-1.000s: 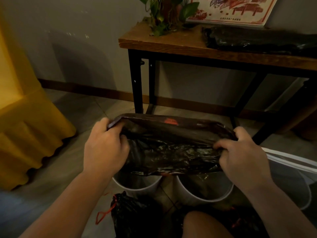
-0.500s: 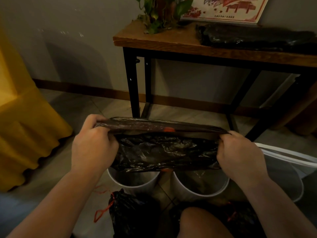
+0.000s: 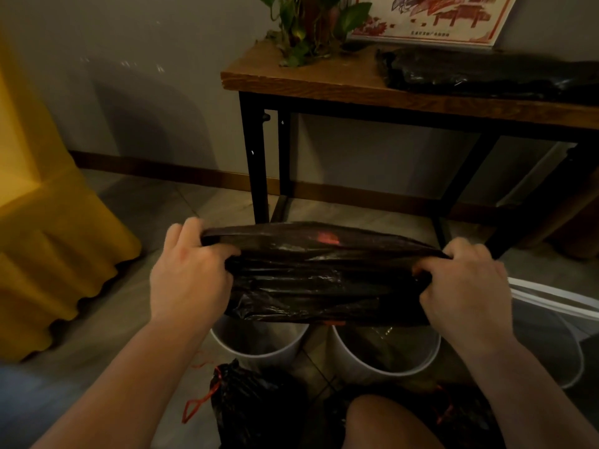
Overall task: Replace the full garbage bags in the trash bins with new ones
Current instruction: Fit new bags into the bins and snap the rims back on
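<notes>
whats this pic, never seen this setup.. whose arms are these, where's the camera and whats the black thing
No machine here. The single picture comes from a camera worn on a person's head, looking forward and down, so the two bare arms are the wearer's own. The left hand and right hand each grip one end of a thin black plastic garbage bag, stretched between them in the air. Below it, on the tiled floor, stand two round white trash bins: the left bin and the right bin. Nearer the camera lies a tied-up full black bag with a red drawstring. Behind, a wooden table with black legs carries a flat pile of black plastic, probably spare bags, and a green leafy plant.
</notes>
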`<action>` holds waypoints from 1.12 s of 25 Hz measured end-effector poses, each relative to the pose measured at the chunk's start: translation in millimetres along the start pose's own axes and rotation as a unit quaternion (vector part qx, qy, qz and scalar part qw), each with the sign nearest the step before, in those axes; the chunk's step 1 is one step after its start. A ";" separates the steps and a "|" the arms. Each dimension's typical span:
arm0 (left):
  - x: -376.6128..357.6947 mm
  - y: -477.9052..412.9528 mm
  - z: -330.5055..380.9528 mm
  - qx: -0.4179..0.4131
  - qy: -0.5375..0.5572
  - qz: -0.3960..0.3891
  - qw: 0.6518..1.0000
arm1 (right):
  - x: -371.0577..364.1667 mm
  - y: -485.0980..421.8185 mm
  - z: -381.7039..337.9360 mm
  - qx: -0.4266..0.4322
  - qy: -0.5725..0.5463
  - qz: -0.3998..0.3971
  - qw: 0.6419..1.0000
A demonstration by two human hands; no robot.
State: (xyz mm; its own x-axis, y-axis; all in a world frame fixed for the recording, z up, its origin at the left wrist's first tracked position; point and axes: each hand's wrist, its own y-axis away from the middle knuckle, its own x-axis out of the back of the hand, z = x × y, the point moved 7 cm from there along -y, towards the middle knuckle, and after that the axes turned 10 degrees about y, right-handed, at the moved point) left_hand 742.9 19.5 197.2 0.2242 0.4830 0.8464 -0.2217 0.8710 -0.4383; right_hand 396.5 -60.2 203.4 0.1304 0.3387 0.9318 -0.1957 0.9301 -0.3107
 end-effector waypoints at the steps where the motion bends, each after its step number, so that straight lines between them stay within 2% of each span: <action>1: -3.7 0.5 0.4 0.000 0.002 -0.010 1.000 | -0.4 0.1 1.9 -0.003 0.005 0.009 1.000; 4: -7.9 -1.9 10.7 -0.042 0.050 -0.057 0.996 | 0.3 -1.3 12.1 -0.049 -0.054 0.042 0.996; 6: -19.3 -1.6 18.0 -0.097 0.061 -0.129 0.985 | -3.0 -3.8 18.9 -0.081 -0.092 0.050 0.991; 7: -26.5 -0.7 17.4 -0.101 0.056 -0.159 0.981 | -4.8 -4.5 20.8 -0.088 -0.099 0.053 0.990; 9: -35.7 1.5 8.0 -0.058 0.043 -0.183 0.981 | -7.9 -4.5 21.0 -0.082 -0.091 0.051 0.991; 12: -30.9 3.1 0.0 -0.002 0.035 -0.127 0.991 | -9.6 -1.8 16.1 -0.071 -0.081 0.034 0.994; 14: -27.1 3.1 3.9 0.014 0.053 -0.117 0.992 | -8.4 0.2 11.8 -0.060 -0.090 0.035 0.994; 19: -22.6 6.5 2.8 0.009 0.066 -0.099 0.993 | -15.6 3.7 11.5 -0.035 -0.084 -0.008 0.996; 22: -20.9 5.4 0.5 0.023 0.083 -0.059 0.995 | -20.6 5.1 9.8 -0.035 -0.062 -0.035 0.997; 25: -18.9 7.3 7.7 0.033 0.082 -0.024 0.996 | -25.3 8.4 2.3 -0.039 -0.089 -0.049 0.994; 27: -21.9 8.9 4.3 0.018 0.048 -0.038 0.998 | -29.8 9.7 1.4 -0.045 -0.082 -0.062 0.994; 28: -26.9 9.3 1.0 0.011 0.024 -0.069 0.997 | -32.0 9.9 2.9 -0.047 -0.070 -0.065 0.994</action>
State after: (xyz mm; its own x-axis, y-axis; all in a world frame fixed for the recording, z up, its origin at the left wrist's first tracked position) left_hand 733.9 14.5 170.7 0.2981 0.3628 0.8829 -0.2055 0.9277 -0.3118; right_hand 387.6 -62.2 171.0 0.0105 0.1972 0.9803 -0.0930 0.9763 -0.1954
